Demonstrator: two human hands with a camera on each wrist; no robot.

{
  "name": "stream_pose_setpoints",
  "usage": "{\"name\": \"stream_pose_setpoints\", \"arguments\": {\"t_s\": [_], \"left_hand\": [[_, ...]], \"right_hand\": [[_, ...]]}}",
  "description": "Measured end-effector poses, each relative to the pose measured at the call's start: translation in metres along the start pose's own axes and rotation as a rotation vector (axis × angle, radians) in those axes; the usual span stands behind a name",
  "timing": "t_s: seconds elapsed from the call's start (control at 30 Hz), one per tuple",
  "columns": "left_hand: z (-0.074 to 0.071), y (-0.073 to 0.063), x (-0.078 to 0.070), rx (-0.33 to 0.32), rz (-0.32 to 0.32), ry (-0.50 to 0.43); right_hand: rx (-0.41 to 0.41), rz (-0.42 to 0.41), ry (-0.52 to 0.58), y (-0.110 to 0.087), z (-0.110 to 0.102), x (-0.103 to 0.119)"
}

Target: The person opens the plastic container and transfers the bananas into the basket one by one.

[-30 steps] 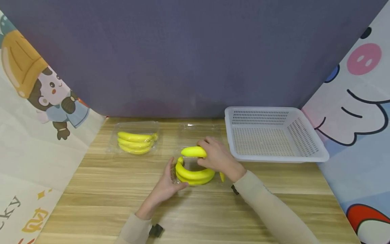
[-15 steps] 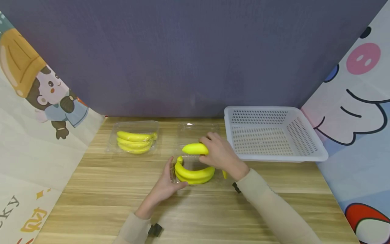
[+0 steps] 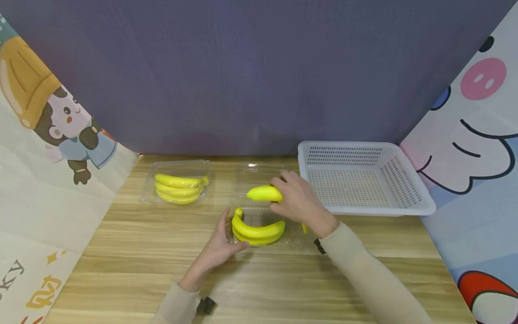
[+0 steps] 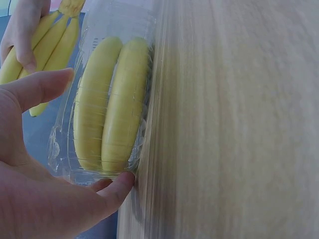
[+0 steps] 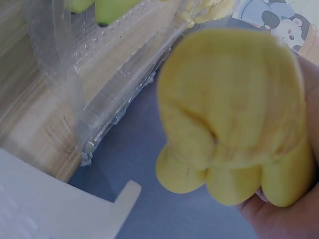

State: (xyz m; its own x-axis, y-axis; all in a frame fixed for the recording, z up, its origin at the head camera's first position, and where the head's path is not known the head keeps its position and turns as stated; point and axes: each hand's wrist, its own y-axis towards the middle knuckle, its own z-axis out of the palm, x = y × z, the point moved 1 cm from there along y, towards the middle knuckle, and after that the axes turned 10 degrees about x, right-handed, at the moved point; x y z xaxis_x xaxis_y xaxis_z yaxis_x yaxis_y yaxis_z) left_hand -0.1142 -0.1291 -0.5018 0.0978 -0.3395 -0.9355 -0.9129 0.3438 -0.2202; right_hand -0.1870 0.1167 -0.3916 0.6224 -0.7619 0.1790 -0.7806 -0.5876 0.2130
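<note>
In the head view my right hand (image 3: 298,199) grips a bunch of bananas (image 3: 265,193) above the table. The right wrist view shows the bunch's thick stem end (image 5: 234,99) close up, with several fruits joined to it. At the front, my left hand (image 3: 220,245) holds the left end of a clear plastic clamshell box (image 4: 89,172), thumb toward its front and fingers at the end wall. Inside this box lie bananas (image 3: 259,231), two of them plain in the left wrist view. Its transparent lid (image 3: 259,175) stands open behind it.
A second clear box (image 3: 182,166) with a bunch of bananas (image 3: 178,189) stands at the back left. At the back right sits a white perforated basket (image 3: 366,210). A dark blue-grey panel (image 3: 243,90) rises behind the wooden table (image 3: 133,270).
My right hand has moved a little to the right and away, lifting the banana bunch farther from the front box. The left hand stays on the box.
</note>
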Motion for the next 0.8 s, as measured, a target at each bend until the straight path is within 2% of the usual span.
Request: {"name": "stream_pose_setpoints", "arguments": {"t_s": [0.8], "left_hand": [[0.0, 0.001, -0.001, -0.003, -0.007, 0.004]], "right_hand": [[-0.037, -0.041, -0.042, -0.002, -0.021, -0.018]]}}
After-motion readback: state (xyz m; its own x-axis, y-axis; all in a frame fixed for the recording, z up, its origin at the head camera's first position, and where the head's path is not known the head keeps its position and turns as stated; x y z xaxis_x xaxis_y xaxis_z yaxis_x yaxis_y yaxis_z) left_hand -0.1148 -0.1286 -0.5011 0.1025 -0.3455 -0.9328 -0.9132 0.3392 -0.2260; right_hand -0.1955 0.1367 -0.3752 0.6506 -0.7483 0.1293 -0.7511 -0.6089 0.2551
